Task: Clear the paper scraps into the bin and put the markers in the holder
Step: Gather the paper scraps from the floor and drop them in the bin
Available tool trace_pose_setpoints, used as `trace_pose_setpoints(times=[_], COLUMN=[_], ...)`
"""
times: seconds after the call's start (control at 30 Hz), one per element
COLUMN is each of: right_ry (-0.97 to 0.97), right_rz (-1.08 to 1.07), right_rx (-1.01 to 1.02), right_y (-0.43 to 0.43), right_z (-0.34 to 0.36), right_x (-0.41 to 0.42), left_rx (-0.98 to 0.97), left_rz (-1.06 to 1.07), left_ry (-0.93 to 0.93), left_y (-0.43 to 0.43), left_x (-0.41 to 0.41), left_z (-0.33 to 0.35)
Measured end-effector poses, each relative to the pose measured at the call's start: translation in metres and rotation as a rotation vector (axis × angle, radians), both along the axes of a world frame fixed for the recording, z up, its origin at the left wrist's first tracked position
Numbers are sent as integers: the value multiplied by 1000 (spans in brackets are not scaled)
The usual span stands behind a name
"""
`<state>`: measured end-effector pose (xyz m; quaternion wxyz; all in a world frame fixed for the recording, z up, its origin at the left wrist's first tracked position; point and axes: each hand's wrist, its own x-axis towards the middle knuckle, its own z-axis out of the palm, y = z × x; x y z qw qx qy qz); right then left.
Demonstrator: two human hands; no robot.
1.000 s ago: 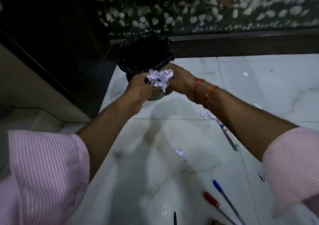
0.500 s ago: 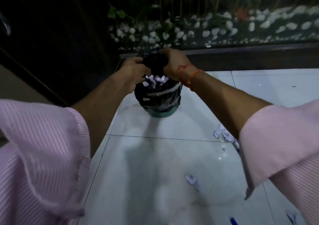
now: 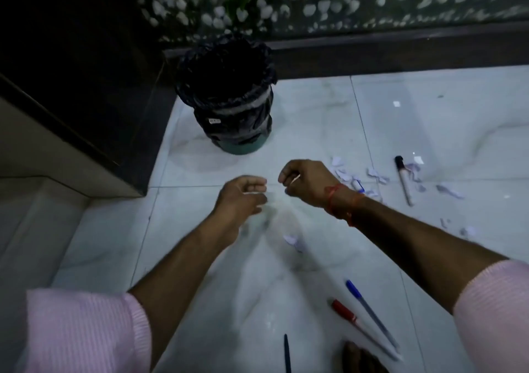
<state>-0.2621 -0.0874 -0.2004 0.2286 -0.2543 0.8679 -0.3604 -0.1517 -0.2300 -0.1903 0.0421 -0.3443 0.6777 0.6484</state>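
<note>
Paper scraps, small torn white bits, litter the floor; left hand and right hand fingers loosely curled.

A single wide-angle view sits at the person's head and looks forward and steeply down along both outstretched forearms, with the pink striped sleeves filling its lower corners. The left hand and right hand fall near mid-frame at arm's reach. It faces the glossy white marble-veined tiled floor, with the round bin lined with a black plastic bag just beyond the hands and a strip of white pebbles along the top edge.
</note>
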Motion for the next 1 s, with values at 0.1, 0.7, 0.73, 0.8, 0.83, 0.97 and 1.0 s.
trace_pose_setpoints(times=[0.1,0.7,0.73,0.8,0.83,0.97,1.0], right_ry=[-32,309,293,209,154,-55,-100], right_rz=[49,-204,-198,-188,-170,-60,-27], right_rx=[147,523,512,490,495,569,585], right_y=[29,151,152,156,157,173,176], right_z=[-26,-90,-89,-83,-79,-69,-67], right_x=[25,18,20,26,28,51,58], left_rx=[-87,-719,-717,-714,-715,-703,-705], left_rz=[-174,-532,-524,-511,-503,-506,-515], left_ry=[-130,-100,-83,-44,-32,-16,-6], left_y=[22,87,88,88,88,95,97], left_x=[23,12,11,7,6,1,0], left_z=[-38,-110,-112,-114,-114,-115,-115])
